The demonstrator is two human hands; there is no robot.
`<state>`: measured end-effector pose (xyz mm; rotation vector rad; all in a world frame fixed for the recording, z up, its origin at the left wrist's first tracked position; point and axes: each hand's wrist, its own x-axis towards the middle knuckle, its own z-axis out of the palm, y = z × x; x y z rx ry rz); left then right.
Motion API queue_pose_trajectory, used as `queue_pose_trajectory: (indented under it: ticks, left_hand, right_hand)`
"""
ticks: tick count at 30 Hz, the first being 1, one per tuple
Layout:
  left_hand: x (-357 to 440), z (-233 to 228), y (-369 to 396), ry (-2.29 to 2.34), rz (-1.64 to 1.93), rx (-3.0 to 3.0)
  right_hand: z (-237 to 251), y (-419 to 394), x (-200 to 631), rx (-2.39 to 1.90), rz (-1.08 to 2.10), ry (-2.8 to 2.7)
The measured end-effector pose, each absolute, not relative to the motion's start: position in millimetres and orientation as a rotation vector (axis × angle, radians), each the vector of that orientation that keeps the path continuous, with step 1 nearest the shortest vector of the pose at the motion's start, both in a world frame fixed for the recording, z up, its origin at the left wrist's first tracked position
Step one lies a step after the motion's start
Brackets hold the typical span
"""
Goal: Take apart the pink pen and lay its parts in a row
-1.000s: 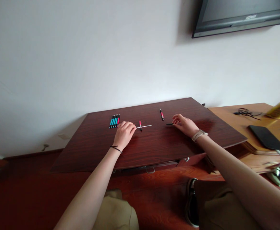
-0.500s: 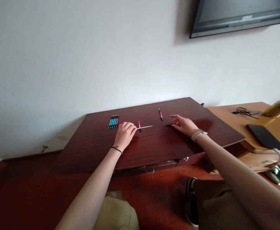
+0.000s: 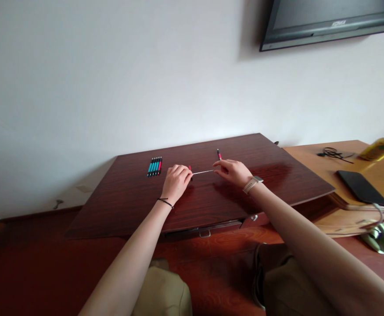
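My left hand (image 3: 176, 182) pinches one end of a thin white pen refill (image 3: 202, 172), which points to the right over the dark table (image 3: 192, 210). At the refill's far end are the closed fingertips of my right hand (image 3: 233, 172); what they hold is hidden. A pink pen part (image 3: 189, 167) shows just behind my left fingers, mostly covered. Behind my right hand lies a black and pink pen (image 3: 219, 154), its near end hidden. To the left of my left hand, several teal pens and a pink one form a neat row (image 3: 154, 166).
To the right stands a lighter wooden desk (image 3: 310, 162) with a black phone (image 3: 361, 188), a coiled black cable (image 3: 333, 152) and a yellow can (image 3: 380, 148). A television (image 3: 333, 26) hangs on the wall above. A drawer handle (image 3: 205, 234) sits under the table's front edge.
My right hand has moved left to the refill's end and its fingers have closed. The black piece seen at its fingertips is now out of sight. My left hand has shifted slightly right.
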<state>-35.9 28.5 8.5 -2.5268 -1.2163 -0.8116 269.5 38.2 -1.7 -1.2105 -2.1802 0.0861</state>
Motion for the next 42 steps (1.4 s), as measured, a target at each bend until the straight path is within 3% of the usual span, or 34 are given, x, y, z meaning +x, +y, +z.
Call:
queue_pose_trajectory:
  ticks: [8,18,28,42]
  left_hand:
    - [-32.2,8.8,26.2,-1.208,-0.801,-2.504]
    - [-68.6,10.2,23.2,-1.263,-0.817,-2.460]
    - [-49.8,11.0,22.9,-1.346,-0.826,-2.386]
    - [-12.3,7.4,18.0,-1.477,-0.846,-2.320]
  right_hand:
    - [-2.6,42.5,240.7,-1.221,0.058,-2.200]
    - [-16.9,44.6,291.1,-1.354,0.084,-2.238]
    - [-25.8,49.5,299.3,-1.286,0.052,-2.317]
    - [-12.0,31.4,241.4,-1.176,0.231,-2.239]
